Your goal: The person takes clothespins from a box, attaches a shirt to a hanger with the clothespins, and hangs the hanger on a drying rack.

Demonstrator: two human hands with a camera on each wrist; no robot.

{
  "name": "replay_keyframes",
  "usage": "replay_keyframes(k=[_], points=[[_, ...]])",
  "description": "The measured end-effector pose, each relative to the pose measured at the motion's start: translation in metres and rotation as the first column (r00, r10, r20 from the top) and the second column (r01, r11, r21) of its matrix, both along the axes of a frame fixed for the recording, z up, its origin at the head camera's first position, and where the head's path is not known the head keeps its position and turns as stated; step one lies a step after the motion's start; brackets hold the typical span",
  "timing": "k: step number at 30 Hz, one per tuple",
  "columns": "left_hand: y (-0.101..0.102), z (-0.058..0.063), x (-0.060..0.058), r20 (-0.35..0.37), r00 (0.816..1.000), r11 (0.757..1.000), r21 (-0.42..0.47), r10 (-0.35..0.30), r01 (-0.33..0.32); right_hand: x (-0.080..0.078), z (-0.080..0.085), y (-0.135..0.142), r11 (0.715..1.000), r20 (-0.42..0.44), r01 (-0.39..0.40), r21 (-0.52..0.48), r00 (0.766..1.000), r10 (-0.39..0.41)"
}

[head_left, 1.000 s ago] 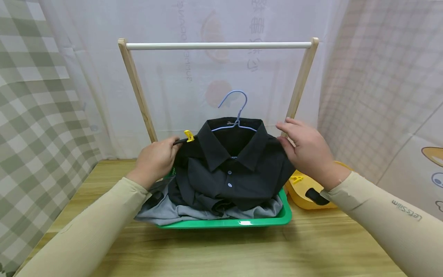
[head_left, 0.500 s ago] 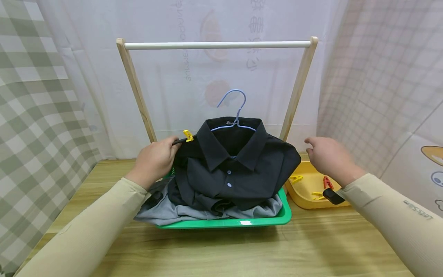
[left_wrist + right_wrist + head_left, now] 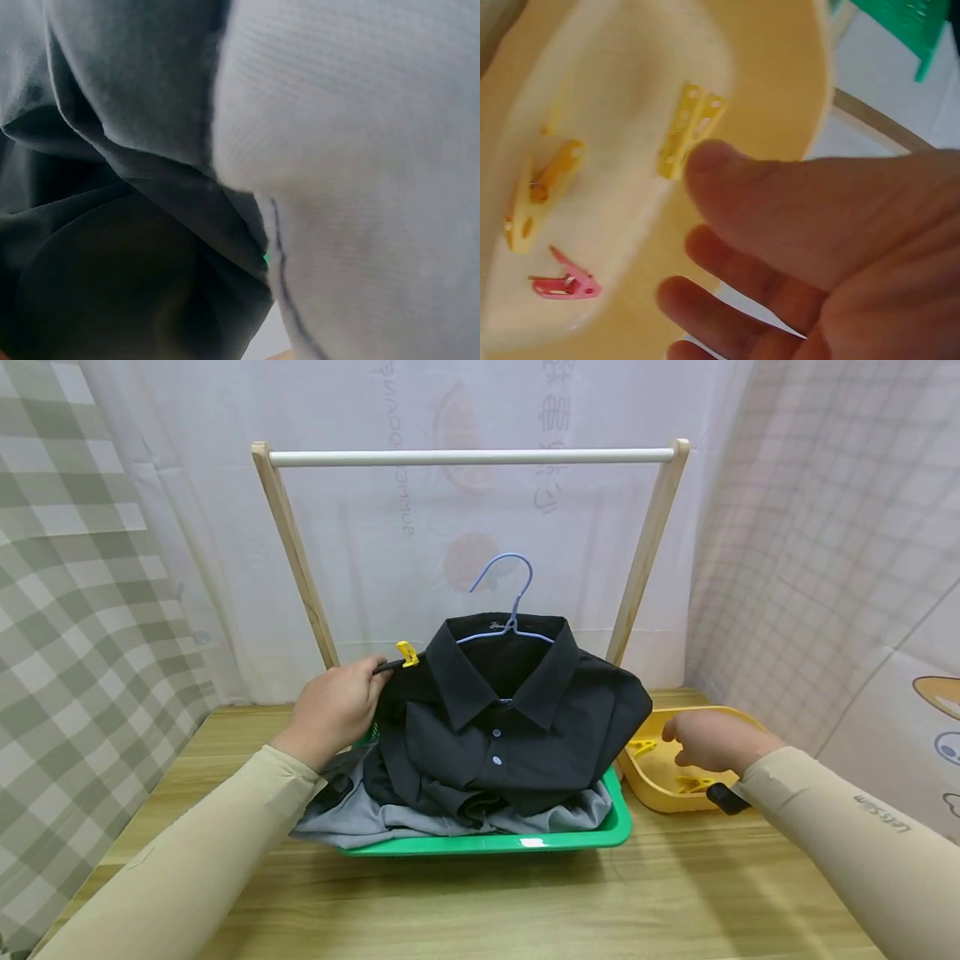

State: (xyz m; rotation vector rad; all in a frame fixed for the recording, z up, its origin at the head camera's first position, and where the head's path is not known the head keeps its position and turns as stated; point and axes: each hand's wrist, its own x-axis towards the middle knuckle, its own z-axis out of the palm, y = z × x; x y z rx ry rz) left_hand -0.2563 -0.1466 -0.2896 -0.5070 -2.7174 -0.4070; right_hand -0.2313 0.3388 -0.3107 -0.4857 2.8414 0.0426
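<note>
A black button-up shirt (image 3: 517, 735) sits on a light blue hanger (image 3: 513, 589), whose hook sticks up above the collar. My left hand (image 3: 337, 702) grips the shirt's left-side shoulder, beside a yellow clothespin (image 3: 407, 654) clipped there. In the left wrist view, dark cloth (image 3: 142, 90) fills one side and a pale sleeve the other. My right hand (image 3: 712, 741) hovers over the yellow tray (image 3: 637, 777), its fingers loosely bent and holding nothing. The right wrist view shows the thumb near one yellow clothespin (image 3: 679, 139); another yellow clothespin (image 3: 540, 199) and a red one (image 3: 566, 281) lie farther off.
Under the shirt stands a green basket (image 3: 495, 843) with grey cloth (image 3: 375, 822) spilling over its front-left edge. Behind it rises a wooden rack with a white rod (image 3: 472, 458). Checked curtains (image 3: 82, 568) flank the wooden table (image 3: 487, 906).
My right hand has left the shirt's right shoulder, moved right and come down over the yellow tray. The freed shoulder now droops outward. My left hand keeps its grip in place.
</note>
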Motion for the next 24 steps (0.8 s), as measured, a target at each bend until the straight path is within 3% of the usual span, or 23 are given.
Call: replay_keyframes(k=[3, 12, 24], points=[[0.0, 0.001, 0.0, 0.0, 1.0, 1.0, 0.001, -0.001, 0.001, 0.0, -0.007, 0.004, 0.998, 0.007, -0.04, 0.04, 0.999, 0.04], [0.0, 0.001, 0.0, -0.003, 1.0, 1.0, -0.001, -0.001, 0.001, 0.001, -0.022, 0.014, 0.999, 0.084, 0.008, 0.031, 0.996, -0.011], [0.0, 0.001, 0.0, -0.003, 1.0, 1.0, -0.007, -0.001, 0.001, 0.006, -0.039, 0.013, 0.994, -0.042, -0.091, 0.056, 0.995, 0.093]])
